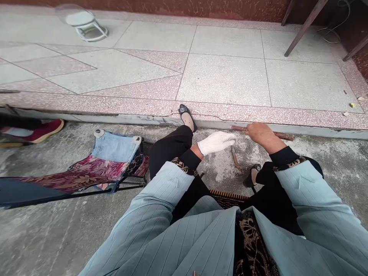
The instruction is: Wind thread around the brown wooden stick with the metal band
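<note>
A white knitted glove covers my left hand (pixel 217 142), whose fingers stretch out to the right, loosely side by side. Nothing clear shows in its grasp. Just below those fingertips is a bent tool with a brownish handle (pixel 236 160); whether the glove touches it I cannot make out. My bare right hand (pixel 260 133) is wrapped around a reddish-brown wooden stick (pixel 283 135). The stick lies roughly level, its left end poking out above the gloved fingers and its right end past my wrist. Both hands are over the ground between my feet.
A low step edge (pixel 207 123) runs across in front, with tiled floor (pixel 224 76) beyond. To the left stands a folding chair (pixel 115 149) with patched fabric. Another person's red shoe (pixel 47 131) is at far left. A white stool (pixel 90 28) and dark wooden legs (pixel 304 28) are farther back.
</note>
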Demonstrator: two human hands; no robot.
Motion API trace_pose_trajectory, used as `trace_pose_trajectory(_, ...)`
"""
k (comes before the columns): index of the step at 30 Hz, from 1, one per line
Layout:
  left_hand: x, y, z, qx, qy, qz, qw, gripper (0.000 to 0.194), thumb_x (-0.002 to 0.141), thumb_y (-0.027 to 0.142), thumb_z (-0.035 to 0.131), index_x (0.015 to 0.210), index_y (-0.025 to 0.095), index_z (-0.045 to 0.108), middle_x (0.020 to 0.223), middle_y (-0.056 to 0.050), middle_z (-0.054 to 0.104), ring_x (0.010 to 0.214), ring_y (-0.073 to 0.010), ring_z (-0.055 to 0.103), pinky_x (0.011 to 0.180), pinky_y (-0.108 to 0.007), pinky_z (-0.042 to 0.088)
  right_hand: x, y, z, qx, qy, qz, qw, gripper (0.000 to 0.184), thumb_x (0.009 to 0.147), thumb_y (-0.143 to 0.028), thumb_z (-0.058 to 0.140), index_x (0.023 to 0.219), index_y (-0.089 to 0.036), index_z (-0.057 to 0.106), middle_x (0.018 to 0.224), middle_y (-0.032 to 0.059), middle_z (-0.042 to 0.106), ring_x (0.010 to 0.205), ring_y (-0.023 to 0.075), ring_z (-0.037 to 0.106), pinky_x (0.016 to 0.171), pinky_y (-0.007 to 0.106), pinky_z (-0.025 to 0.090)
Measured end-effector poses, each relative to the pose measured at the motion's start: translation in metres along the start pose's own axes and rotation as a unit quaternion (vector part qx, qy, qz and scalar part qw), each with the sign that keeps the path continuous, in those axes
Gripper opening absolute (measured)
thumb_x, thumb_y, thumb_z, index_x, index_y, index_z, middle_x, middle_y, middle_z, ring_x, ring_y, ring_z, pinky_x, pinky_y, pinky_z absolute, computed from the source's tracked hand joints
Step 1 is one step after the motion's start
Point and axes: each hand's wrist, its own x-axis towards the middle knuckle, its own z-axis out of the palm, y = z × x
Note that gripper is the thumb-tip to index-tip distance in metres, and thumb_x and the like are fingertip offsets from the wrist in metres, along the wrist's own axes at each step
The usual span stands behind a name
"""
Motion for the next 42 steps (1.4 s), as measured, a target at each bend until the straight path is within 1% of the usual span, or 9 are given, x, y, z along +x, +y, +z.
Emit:
trace_pose_trajectory(7, 0.002, -0.011, -0.017, 0.013, 0.057, -0.044, 0.997, 0.032, 0.094, 0.032, 0.041, 0.108, 0.019, 0.066, 0.099, -0.002, 0.07, 0.089, -0.017, 0.062, 0.081, -0.025, 0.043, -0.018, -0.014, -0.004, 0.09, -0.145, -0.24, 0.956, 0.014, 0.083, -0.025, 0.066, 0.08, -0.013, 0.073, 0.067, 0.0058, 0.063, 0.061, 0.0147, 0.053, 0.058, 0.027, 0.033)
trace_pose_trajectory(11, 0.01, -0.023, -0.01, -0.076, 0.063, -0.055, 0.994, 0.032, 0.094, 0.032, 0.039, 0.107, 0.017, 0.065, 0.098, -0.003, 0.069, 0.089, -0.0165, 0.062, 0.082, -0.026, 0.044, -0.027, -0.006, -0.015, 0.224, -0.109, -0.317, 0.915, 0.023, 0.088, -0.036, 0.058, 0.09, -0.017, 0.071, 0.069, -0.0002, 0.061, 0.061, 0.0116, 0.05, 0.057, 0.023, 0.031)
trace_pose_trajectory(18, 0.006, -0.01, 0.008, -0.167, -0.033, 0.007, 0.985, 0.034, 0.096, 0.034, 0.038, 0.098, 0.014, 0.066, 0.093, -0.004, 0.067, 0.079, -0.014, 0.058, 0.074, -0.022, 0.041, -0.017, 0.02, -0.015, 0.288, 0.124, -0.068, 0.947, 0.032, 0.092, -0.04, 0.049, 0.099, -0.016, 0.07, 0.076, 0.0036, 0.065, 0.069, 0.0161, 0.056, 0.062, 0.026, 0.035)
trace_pose_trajectory(23, -0.01, -0.005, -0.001, -0.132, -0.101, 0.046, 0.985, 0.033, 0.096, 0.037, 0.04, 0.091, 0.016, 0.065, 0.081, -0.001, 0.064, 0.068, -0.0113, 0.053, 0.066, -0.021, 0.037, -0.002, 0.003, 0.0, 0.082, 0.082, 0.005, 0.993, 0.032, 0.094, -0.038, 0.05, 0.106, -0.013, 0.066, 0.093, 0.0147, 0.069, 0.078, 0.0227, 0.061, 0.064, 0.03, 0.037)
trace_pose_trajectory(26, -0.024, -0.014, -0.013, -0.051, -0.04, -0.006, 0.998, 0.032, 0.095, 0.038, 0.041, 0.092, 0.017, 0.065, 0.078, -0.001, 0.062, 0.068, -0.0126, 0.054, 0.065, -0.022, 0.036, -0.002, -0.018, 0.004, 0.025, -0.048, -0.078, 0.995, 0.027, 0.092, -0.034, 0.055, 0.098, -0.012, 0.069, 0.092, 0.0157, 0.068, 0.078, 0.0229, 0.061, 0.062, 0.029, 0.035)
trace_pose_trajectory(29, -0.038, -0.022, -0.019, -0.011, 0.017, -0.053, 0.998, 0.03, 0.094, 0.037, 0.042, 0.098, 0.018, 0.065, 0.081, -0.001, 0.064, 0.073, -0.0137, 0.056, 0.068, -0.023, 0.038, -0.011, -0.033, 0.001, 0.108, -0.158, -0.245, 0.951, 0.017, 0.087, -0.03, 0.061, 0.088, -0.016, 0.071, 0.077, 0.0064, 0.065, 0.066, 0.0156, 0.055, 0.058, 0.026, 0.031)
trace_pose_trajectory(33, -0.048, -0.029, -0.017, -0.039, 0.062, -0.076, 0.994, 0.032, 0.095, 0.036, 0.038, 0.098, 0.017, 0.064, 0.087, -0.002, 0.065, 0.079, -0.0143, 0.058, 0.073, -0.023, 0.042, -0.024, -0.033, -0.011, 0.279, -0.151, -0.363, 0.876, 0.019, 0.087, -0.034, 0.059, 0.088, -0.018, 0.07, 0.068, -0.001, 0.058, 0.058, 0.01, 0.044, 0.057, 0.024, 0.029)
trace_pose_trajectory(39, -0.046, -0.018, 0.0, -0.064, 0.033, -0.091, 0.993, 0.033, 0.095, 0.036, 0.039, 0.098, 0.017, 0.066, 0.086, -0.004, 0.067, 0.079, -0.0166, 0.059, 0.074, -0.026, 0.044, -0.016, -0.016, -0.009, 0.528, 0.018, -0.191, 0.827, 0.033, 0.088, -0.044, 0.053, 0.095, -0.015, 0.065, 0.072, 0.0001, 0.058, 0.058, 0.011, 0.048, 0.056, 0.024, 0.036)
trace_pose_trajectory(42, -0.045, -0.004, 0.012, -0.06, 0.005, -0.061, 0.996, 0.024, 0.09, 0.037, 0.05, 0.093, 0.023, 0.069, 0.087, -0.003, 0.068, 0.083, -0.0176, 0.06, 0.076, -0.026, 0.044, -0.007, -0.013, 0.002, 0.478, 0.046, -0.076, 0.874, 0.036, 0.089, -0.047, 0.05, 0.096, -0.015, 0.065, 0.074, 0.0027, 0.061, 0.058, 0.013, 0.051, 0.055, 0.025, 0.038)
